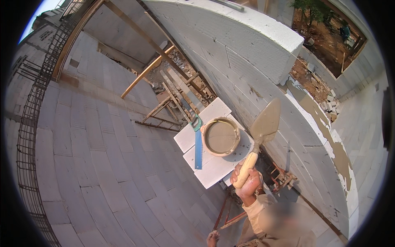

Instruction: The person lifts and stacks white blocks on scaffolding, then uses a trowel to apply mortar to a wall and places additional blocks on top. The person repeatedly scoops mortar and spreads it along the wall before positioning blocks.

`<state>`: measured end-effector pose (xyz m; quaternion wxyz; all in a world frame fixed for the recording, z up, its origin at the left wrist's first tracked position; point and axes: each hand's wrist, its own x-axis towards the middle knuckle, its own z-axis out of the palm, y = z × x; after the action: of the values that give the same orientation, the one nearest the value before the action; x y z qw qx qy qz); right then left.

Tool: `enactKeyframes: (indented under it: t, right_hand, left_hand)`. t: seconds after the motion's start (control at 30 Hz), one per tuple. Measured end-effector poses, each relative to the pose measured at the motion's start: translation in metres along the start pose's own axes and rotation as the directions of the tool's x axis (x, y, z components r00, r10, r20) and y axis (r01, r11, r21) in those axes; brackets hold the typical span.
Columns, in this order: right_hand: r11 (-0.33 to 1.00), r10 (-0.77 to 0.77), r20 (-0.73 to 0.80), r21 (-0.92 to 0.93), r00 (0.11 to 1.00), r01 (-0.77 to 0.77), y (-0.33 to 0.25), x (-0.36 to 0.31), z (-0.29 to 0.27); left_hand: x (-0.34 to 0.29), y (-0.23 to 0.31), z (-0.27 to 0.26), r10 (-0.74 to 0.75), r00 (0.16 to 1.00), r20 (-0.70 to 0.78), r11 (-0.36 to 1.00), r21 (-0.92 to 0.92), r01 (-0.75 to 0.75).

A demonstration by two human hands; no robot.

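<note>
My right hand (248,182) is wrapped around the pale wooden handle of a trowel (266,123). The trowel's blade points up and away, coated with wet grey mortar, close to the side of the block wall. Just left of the blade sits a round bucket (222,137) of grey mortar on pale blocks (205,175). A handsaw (198,150) with a blue blade and green handle lies to the left of the bucket. Low in the view is my left hand (212,238), fingers curled near a red metal bar; what they hold, if anything, is hidden.
The block wall (230,78) curves along the right, one course higher at its far part. Wet mortar (327,131) covers the lower step's top. Timber planks (181,88) and rubble lie beyond the bucket. Steel reinforcement (31,140) runs down the left edge.
</note>
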<state>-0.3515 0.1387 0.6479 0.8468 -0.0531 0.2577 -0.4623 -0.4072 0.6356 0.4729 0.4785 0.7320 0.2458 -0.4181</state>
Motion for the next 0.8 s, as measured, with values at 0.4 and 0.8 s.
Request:
enactKeyframes:
  t: [0.4, 0.8]
  right_hand:
    - [0.322, -0.884, -0.008, -0.734, 0.468, 0.597, -0.027, 0.269, 0.146]
    - [0.692, -0.613, -0.062, -0.524, 0.788, 0.497, 0.054, 0.114, 0.149]
  left_hand:
    - [0.001, -0.010, -0.029, 0.142, 0.976, 0.165, 0.989, -0.064, -0.133]
    - [-0.015, 0.014, 0.006, -0.013, 0.999, 0.039, 0.998, -0.062, 0.016]
